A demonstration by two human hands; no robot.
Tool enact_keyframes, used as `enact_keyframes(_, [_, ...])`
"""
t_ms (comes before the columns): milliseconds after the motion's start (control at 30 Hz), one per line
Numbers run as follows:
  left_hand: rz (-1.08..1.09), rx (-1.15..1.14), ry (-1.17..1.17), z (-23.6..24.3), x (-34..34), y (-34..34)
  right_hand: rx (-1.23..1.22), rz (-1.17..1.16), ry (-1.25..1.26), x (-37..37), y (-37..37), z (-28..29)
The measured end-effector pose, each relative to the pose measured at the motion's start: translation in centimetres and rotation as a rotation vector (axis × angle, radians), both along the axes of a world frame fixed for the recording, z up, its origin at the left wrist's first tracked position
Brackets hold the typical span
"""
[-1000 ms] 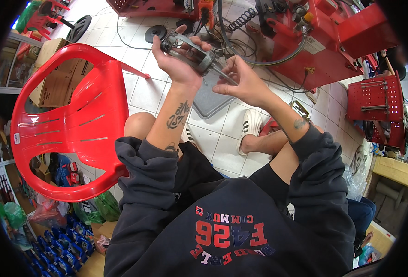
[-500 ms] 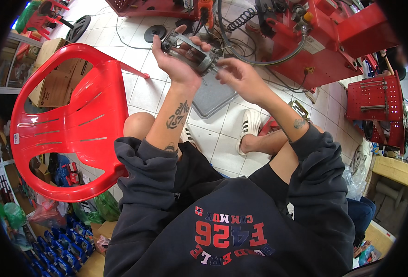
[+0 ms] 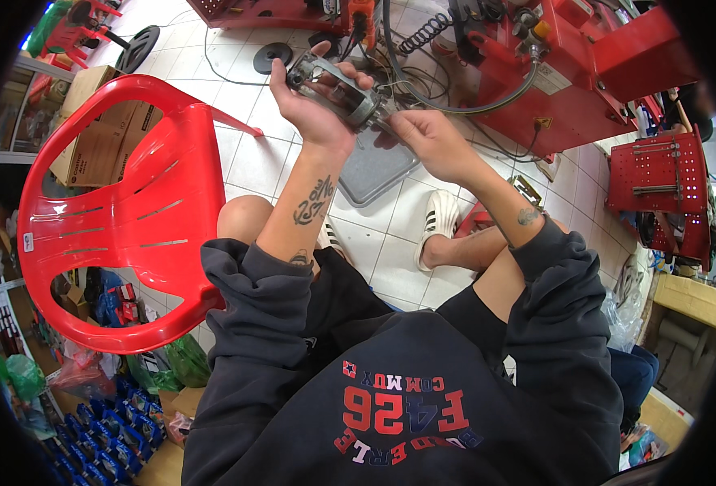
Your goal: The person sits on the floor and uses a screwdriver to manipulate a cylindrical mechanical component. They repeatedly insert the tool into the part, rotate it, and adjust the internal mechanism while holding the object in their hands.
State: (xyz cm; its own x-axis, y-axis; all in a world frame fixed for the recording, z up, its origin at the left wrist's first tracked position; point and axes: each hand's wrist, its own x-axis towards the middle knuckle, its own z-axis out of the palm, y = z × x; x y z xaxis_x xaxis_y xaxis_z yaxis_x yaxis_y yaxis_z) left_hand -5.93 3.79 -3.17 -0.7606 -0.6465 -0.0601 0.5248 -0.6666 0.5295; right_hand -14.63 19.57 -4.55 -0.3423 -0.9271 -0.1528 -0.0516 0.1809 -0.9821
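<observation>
My left hand is wrapped from below around a grey metal cylindrical part with an open, frame-like side and a dark interior. Its fingertips curl over the far side. At the part's right end, my right hand is closed, thumb and fingers pinching the small metal end piece there. Just what the right fingertips grip is partly hidden. The part is held up in the air, tilted down to the right. Beneath the hands, a grey tray lies on the tiled floor.
A red plastic chair stands at my left, with cardboard boxes behind it. Ahead on the right is a red machine with a black hose. Cables and a black disc lie on the floor. A red perforated panel is at the right.
My right hand, blurred and with its fingers looser before, has closed on the end of the metal part. My left hand holds the part in nearly the same place.
</observation>
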Motion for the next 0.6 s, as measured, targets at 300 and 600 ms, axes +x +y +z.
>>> enact_keyframes(300, [-0.025,0.030,0.004,0.0,0.2,0.2,0.047,-0.200,0.312,1.4,0.2,0.4])
enact_keyframes(600, [-0.028,0.005,-0.012,-0.2,0.0,0.0,0.034,-0.131,0.278,0.3,0.1,0.1])
